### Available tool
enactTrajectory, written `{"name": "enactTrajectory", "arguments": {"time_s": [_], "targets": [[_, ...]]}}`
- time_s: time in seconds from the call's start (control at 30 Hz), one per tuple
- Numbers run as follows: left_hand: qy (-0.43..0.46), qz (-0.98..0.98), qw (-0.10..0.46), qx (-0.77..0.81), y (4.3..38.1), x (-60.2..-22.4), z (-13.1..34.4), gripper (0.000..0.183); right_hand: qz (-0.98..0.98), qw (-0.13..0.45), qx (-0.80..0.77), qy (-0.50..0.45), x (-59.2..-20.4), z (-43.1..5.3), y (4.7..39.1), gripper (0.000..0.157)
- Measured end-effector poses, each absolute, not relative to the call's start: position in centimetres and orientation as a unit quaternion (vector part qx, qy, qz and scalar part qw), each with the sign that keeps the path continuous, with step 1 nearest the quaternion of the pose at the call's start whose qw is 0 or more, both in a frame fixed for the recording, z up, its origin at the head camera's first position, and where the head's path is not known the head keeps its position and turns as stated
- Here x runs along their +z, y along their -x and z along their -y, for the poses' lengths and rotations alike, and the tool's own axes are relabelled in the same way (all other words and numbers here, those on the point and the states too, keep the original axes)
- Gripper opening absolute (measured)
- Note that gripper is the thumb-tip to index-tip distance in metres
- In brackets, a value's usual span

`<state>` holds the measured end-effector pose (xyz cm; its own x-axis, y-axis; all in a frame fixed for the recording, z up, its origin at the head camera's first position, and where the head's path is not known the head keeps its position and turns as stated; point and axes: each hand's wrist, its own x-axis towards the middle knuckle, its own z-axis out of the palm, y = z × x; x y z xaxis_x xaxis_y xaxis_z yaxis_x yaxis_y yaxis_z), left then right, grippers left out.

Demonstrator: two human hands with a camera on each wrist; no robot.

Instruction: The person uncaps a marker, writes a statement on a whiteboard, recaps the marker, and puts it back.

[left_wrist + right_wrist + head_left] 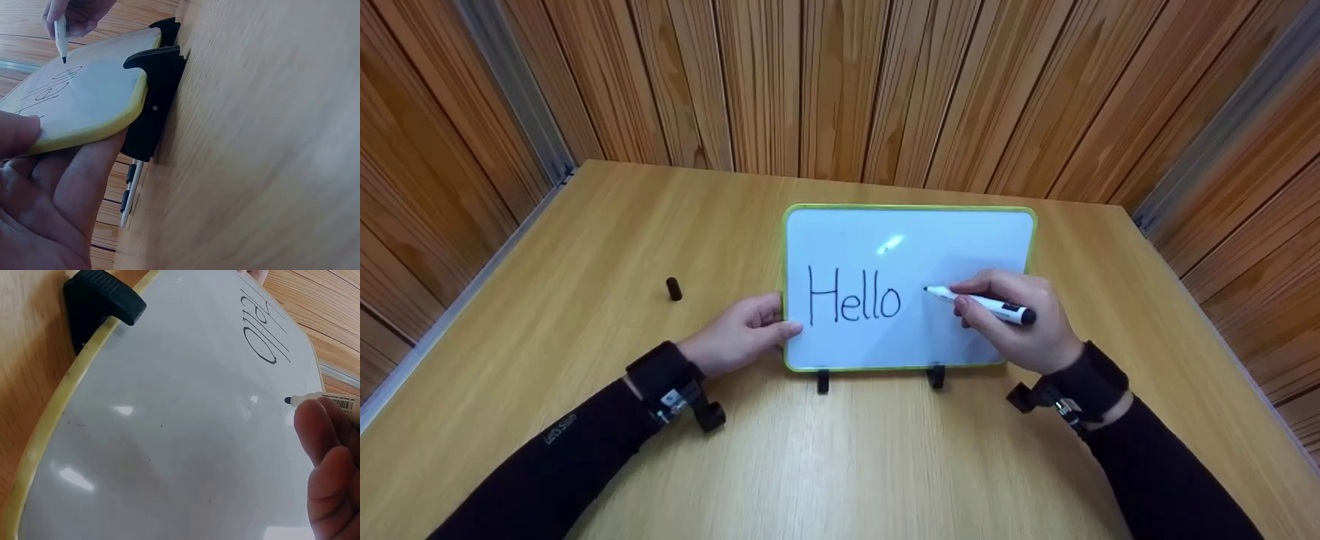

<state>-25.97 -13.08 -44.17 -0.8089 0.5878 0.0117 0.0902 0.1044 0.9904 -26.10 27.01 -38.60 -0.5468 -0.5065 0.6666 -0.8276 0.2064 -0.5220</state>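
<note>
A small whiteboard [855, 345] with a yellow-green rim leans on a black stand [154, 101], the word "Hello" [855, 295] written in black on its left half. At the board's left edge my left hand [739, 330] grips it, thumb on the front and fingers behind, as the left wrist view shows. My right hand [1020, 319] pinches a white marker [994, 306] with a black tip and black end. Its uncapped tip is right at the board's surface, just right of the "o". In the right wrist view the marker [343, 404] points toward the writing.
A black marker cap [673, 289] stands on the wooden table [720, 465], left of the board. Two stand hooks [823, 381] hold the board's lower edge. Wood-panelled walls [840, 90] enclose the table at the back and sides.
</note>
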Motion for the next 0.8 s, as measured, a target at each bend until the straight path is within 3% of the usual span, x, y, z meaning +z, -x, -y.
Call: {"name": "enactTrajectory", "arguments": {"time_s": [0.8], "targets": [[-0.226,-0.726,0.2,0.618,25.93,-44.03,13.22,0.054,0.763,0.182,0.444,-0.433,-38.78,-26.9,26.19,0.026]]}}
